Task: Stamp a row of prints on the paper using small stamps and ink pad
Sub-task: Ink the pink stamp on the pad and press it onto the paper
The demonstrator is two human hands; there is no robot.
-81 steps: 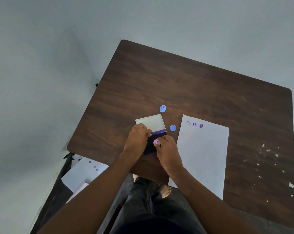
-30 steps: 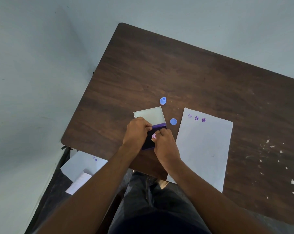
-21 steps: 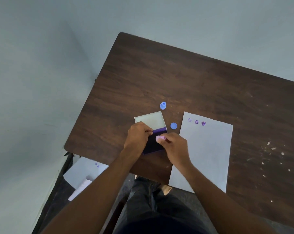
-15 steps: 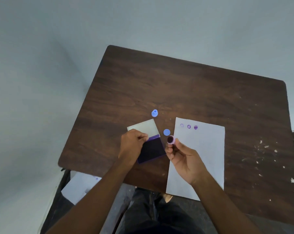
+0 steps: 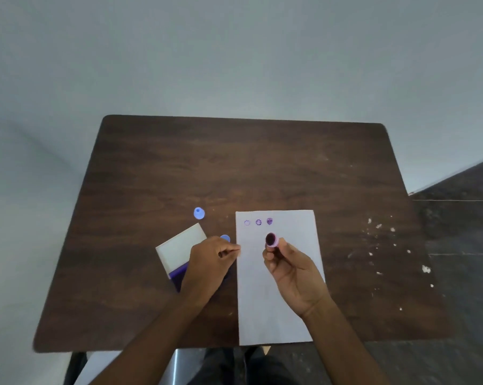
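A white paper (image 5: 279,301) lies on the dark wooden table (image 5: 234,168), with three purple prints (image 5: 258,222) in a row near its top left. My right hand (image 5: 293,270) pinches a small pink stamp (image 5: 272,240) over the paper just below the prints, its dark inked face turned up toward me. My left hand (image 5: 211,263) lies over the open ink pad (image 5: 177,272), fingers loosely curled, fingertips touching the paper's left edge. The pad's white lid (image 5: 179,245) lies open behind it.
A blue stamp (image 5: 199,213) stands behind the ink pad. Another blue round piece (image 5: 225,238) peeks out from behind my left hand. White specks (image 5: 379,226) dot the table's right side. My legs (image 5: 234,368) show below the near edge.
My right hand lifted the pink stamp off the ink pad and carried it right, over the paper. My left hand let go of the pad and slid right to the paper's edge.
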